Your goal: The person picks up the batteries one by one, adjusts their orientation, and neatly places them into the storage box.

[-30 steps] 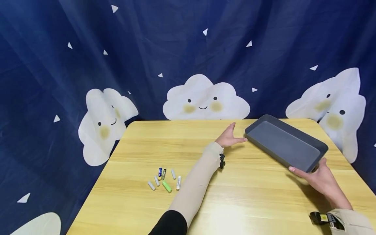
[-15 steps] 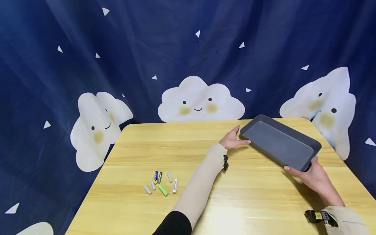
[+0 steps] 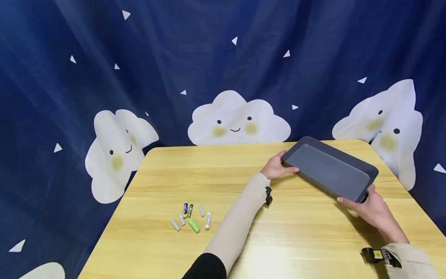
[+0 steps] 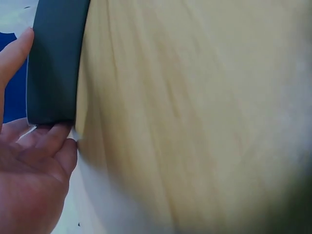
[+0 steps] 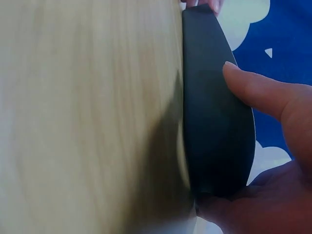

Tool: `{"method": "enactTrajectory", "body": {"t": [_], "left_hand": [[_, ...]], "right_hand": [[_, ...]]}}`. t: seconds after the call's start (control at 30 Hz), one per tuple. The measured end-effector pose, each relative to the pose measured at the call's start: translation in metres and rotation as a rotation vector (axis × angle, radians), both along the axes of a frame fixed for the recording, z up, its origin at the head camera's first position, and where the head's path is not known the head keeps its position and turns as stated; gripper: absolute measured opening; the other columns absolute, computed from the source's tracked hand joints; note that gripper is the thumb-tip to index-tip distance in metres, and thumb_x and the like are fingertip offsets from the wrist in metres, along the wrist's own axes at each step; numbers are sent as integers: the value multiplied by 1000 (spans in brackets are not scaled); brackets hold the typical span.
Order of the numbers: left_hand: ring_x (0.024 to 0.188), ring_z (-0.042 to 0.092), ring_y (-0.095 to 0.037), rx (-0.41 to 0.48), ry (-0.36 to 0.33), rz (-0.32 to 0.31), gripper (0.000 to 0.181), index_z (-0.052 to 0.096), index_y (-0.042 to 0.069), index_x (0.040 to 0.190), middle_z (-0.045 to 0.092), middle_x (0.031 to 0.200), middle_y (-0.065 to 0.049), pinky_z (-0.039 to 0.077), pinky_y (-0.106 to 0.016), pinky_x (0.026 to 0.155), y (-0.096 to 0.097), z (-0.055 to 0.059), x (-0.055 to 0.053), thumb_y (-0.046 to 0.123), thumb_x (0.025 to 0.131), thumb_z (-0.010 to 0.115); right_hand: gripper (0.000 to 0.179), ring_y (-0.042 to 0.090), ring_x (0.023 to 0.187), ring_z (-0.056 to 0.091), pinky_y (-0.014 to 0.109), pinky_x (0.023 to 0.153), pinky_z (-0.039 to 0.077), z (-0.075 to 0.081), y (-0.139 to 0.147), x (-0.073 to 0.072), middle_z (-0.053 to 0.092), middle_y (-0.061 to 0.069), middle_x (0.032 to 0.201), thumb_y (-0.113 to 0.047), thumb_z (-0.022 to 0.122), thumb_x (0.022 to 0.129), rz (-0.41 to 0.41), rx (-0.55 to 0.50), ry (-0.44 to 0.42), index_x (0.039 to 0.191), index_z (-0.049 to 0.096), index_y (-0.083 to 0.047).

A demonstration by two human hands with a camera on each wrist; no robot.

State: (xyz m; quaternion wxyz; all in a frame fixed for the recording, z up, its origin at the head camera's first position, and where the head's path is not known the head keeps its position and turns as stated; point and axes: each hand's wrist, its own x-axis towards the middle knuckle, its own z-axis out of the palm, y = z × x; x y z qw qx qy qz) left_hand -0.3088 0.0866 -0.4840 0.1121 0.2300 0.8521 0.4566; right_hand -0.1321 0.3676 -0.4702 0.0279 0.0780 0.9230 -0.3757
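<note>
A dark grey rectangular tray [image 3: 329, 166] lies at a slant over the right rear of the table, its open side up. My left hand [image 3: 275, 167] grips its left end; in the left wrist view the thumb is at the rim and the fingers are tucked against the tray's [image 4: 56, 63] end. At the near right corner, my right hand [image 3: 374, 211] holds the tray with the thumb along the front wall. The right wrist view shows that thumb on the tray [image 5: 214, 107] and the fingers partly hidden beneath the corner.
Several loose batteries lie on the left half of the wooden table [image 3: 167, 178], among them a green battery [image 3: 194, 226], a blue battery [image 3: 185, 209] and a white battery [image 3: 208, 221]. A dark blue curtain [image 3: 209, 50] with clouds hangs behind.
My left hand, at first just apart from the tray, has come up to its left end and taken hold. The tray has shifted slightly left. The head view has turned a little; the batteries lie unchanged.
</note>
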Motion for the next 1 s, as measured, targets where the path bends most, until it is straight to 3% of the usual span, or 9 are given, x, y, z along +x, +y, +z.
{"method": "enactTrajectory", "body": {"t": [0.23, 0.4, 0.53, 0.67, 0.8, 0.9, 1.0], "left_hand": [[120, 65, -17, -56, 108, 45, 74, 51, 15, 150, 69, 133, -6, 48, -24, 104, -5, 5, 9, 38, 88, 82], [122, 66, -23, -18, 109, 68, 70, 56, 10, 147, 70, 133, -10, 49, -25, 105, -11, 9, 19, 35, 87, 83], [122, 66, -22, -4, 77, 94, 69, 59, 12, 144, 71, 132, -8, 49, -25, 105, -16, 11, 25, 33, 84, 86], [124, 65, -21, -27, 66, 104, 72, 56, 14, 147, 70, 133, -7, 49, -27, 107, -22, 11, 29, 33, 84, 87], [125, 65, -28, 0, 68, 85, 74, 54, 10, 149, 71, 131, -12, 49, -30, 108, -30, 14, 33, 29, 85, 86], [123, 65, -28, -12, 79, 77, 75, 52, 8, 149, 71, 129, -13, 50, -29, 108, -37, 16, 38, 29, 85, 86], [120, 66, -27, -32, 90, 84, 78, 50, 7, 151, 71, 126, -14, 50, -28, 107, -43, 18, 43, 30, 85, 86]], "right_hand": [[118, 59, 123, 44, 62, 95, 42, 5, -3, -2, 33, 56, 140, -46, 74, 93, 19, -38, -35, 152, 0, 24], [113, 59, 120, 47, 64, 96, 41, 5, -5, -2, 37, 55, 139, -43, 76, 93, 24, -48, -19, 152, 6, 23], [113, 56, 122, 48, 41, 88, 45, 4, -8, -3, 39, 53, 140, -44, 77, 92, 37, -57, -13, 154, 8, 20], [113, 56, 124, 48, 25, 81, 38, 5, -11, -5, 40, 52, 141, -46, 76, 91, 56, -64, -10, 155, 9, 19], [112, 57, 127, 45, 41, 89, 44, 7, -16, -8, 38, 52, 142, -45, 76, 91, 70, -52, 3, 156, 10, 19], [114, 58, 130, 42, 54, 96, 41, 7, -19, -10, 34, 54, 145, -45, 75, 92, 84, -49, -6, 156, 6, 19], [114, 57, 128, 43, 47, 93, 43, 8, -23, -11, 35, 52, 145, -46, 75, 92, 93, -37, -15, 156, 7, 19]]}}
